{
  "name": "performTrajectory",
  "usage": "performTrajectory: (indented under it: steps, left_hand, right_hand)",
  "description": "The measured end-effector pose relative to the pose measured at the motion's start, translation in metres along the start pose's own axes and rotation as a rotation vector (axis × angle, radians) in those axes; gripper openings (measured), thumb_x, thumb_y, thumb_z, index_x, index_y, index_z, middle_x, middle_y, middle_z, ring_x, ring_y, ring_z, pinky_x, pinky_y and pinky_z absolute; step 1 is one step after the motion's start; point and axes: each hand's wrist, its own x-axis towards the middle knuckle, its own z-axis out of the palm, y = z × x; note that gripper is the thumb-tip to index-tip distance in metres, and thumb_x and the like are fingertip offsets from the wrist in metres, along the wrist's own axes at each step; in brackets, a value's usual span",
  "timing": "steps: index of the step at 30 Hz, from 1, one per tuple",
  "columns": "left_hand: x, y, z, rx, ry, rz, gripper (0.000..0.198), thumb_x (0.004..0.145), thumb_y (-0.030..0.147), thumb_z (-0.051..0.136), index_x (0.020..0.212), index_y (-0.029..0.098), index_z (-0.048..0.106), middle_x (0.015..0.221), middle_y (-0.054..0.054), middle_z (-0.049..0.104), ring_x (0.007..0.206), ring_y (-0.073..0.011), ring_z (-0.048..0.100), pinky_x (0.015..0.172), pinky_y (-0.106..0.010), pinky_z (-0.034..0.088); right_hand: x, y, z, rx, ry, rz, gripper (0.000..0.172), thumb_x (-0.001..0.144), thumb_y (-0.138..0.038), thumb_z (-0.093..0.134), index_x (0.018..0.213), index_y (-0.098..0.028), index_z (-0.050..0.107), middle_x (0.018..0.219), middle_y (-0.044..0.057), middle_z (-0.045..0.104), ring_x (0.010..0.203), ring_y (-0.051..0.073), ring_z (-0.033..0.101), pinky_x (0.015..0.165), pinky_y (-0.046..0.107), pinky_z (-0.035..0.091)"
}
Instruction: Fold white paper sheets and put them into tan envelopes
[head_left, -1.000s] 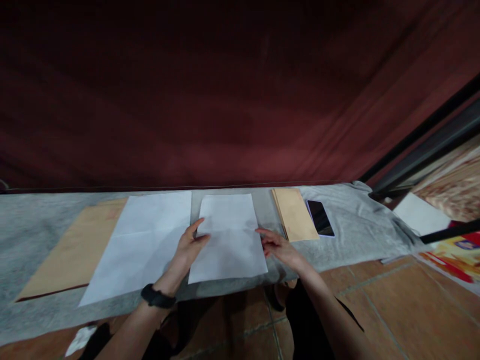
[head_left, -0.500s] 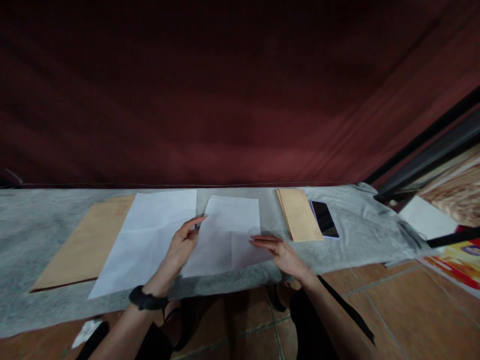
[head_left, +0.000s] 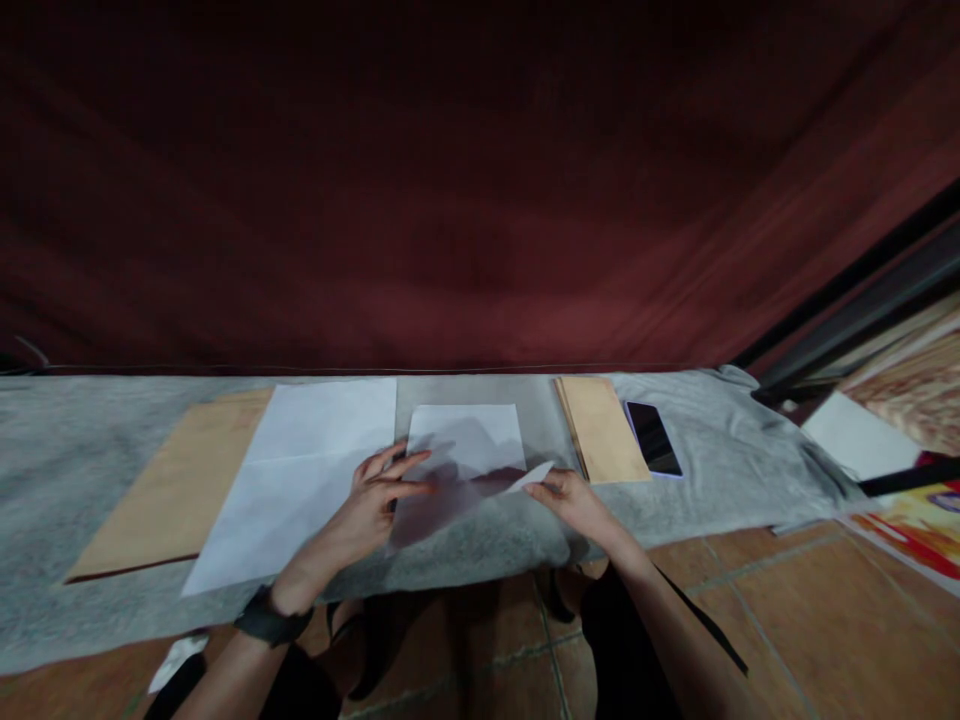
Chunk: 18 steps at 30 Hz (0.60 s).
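Observation:
A white sheet of paper (head_left: 469, 440) lies on the grey cloth (head_left: 90, 440) in front of me, its near half lifted and curling over towards the far half. My left hand (head_left: 375, 500) rests on the sheet's left side with fingers stretched flat. My right hand (head_left: 574, 497) pinches the sheet's near right corner, holding it up off the cloth. To the left lies a larger white sheet (head_left: 296, 470) with fold creases, overlapping a big brown envelope (head_left: 165, 490).
A stack of small brown envelopes (head_left: 600, 428) sits right of the sheet, with a dark phone (head_left: 654, 438) beside it. Dark red curtain hangs behind the bench. Tiled floor lies below; printed papers (head_left: 911, 515) and a white sheet (head_left: 851, 435) lie at the right.
The sheet lay flat a second ago. Since then my right hand has taken its near right corner and raised the near half, while my left hand slid onto the paper.

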Motion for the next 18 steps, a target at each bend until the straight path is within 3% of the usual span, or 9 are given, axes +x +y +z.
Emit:
performTrajectory:
  steps: [2,4,6,11,14,18]
  left_hand:
    - [0.003,-0.001,0.001,-0.223,0.005,-0.068,0.021,0.078,0.035,0.067,0.091,0.026,0.081,0.117,-0.006,0.075,0.118,-0.0312,0.063,0.098,-0.044,0.052]
    - [0.006,-0.005,0.004,-0.413,-0.004,-0.193,0.032,0.078,0.049,0.069,0.085,0.020,0.080,0.088,-0.006,0.078,0.088,-0.0292,0.071,0.077,-0.037,0.059]
    - [0.010,-0.011,0.009,-0.531,0.012,-0.280,0.038,0.073,0.054,0.073,0.083,0.018,0.080,0.078,-0.005,0.076,0.078,-0.0281,0.071,0.072,-0.036,0.059]
    - [0.017,-0.015,0.009,-0.662,0.057,-0.316,0.047,0.065,0.055,0.079,0.095,0.018,0.080,0.097,-0.008,0.079,0.092,-0.0300,0.072,0.089,-0.044,0.057]
    - [0.014,-0.003,-0.005,-0.619,-0.126,-0.210,0.041,0.071,0.051,0.077,0.102,0.023,0.080,0.107,-0.009,0.078,0.106,-0.0316,0.070,0.095,-0.044,0.055]
    - [0.006,0.007,-0.015,-0.474,-0.395,-0.010,0.032,0.075,0.046,0.076,0.104,0.032,0.080,0.134,-0.006,0.066,0.136,-0.0317,0.052,0.115,-0.047,0.038]
  right_hand:
    - [0.006,0.000,0.001,0.046,-0.074,-0.023,0.031,0.092,-0.045,0.060,0.102,-0.021,0.078,0.099,0.004,0.079,0.093,0.024,0.072,0.083,0.036,0.056]
    - [0.013,0.001,0.003,0.117,-0.078,-0.001,0.035,0.091,-0.046,0.059,0.108,-0.020,0.076,0.102,0.005,0.078,0.098,0.025,0.071,0.086,0.037,0.056]
    - [0.019,0.001,0.006,0.155,-0.066,0.010,0.036,0.091,-0.047,0.060,0.109,-0.020,0.075,0.100,0.005,0.078,0.098,0.024,0.071,0.087,0.038,0.056]
    - [0.022,-0.002,0.011,0.205,-0.042,0.022,0.034,0.087,-0.047,0.064,0.101,-0.019,0.078,0.094,0.005,0.079,0.094,0.025,0.072,0.087,0.041,0.057]
    - [0.020,-0.008,0.005,0.236,-0.158,-0.046,0.032,0.088,-0.043,0.065,0.107,-0.021,0.078,0.110,0.007,0.077,0.108,0.026,0.069,0.097,0.042,0.053]
    - [0.015,-0.012,-0.001,0.110,-0.308,-0.191,0.024,0.089,-0.035,0.064,0.107,-0.027,0.079,0.131,0.006,0.069,0.128,0.024,0.059,0.112,0.043,0.042]
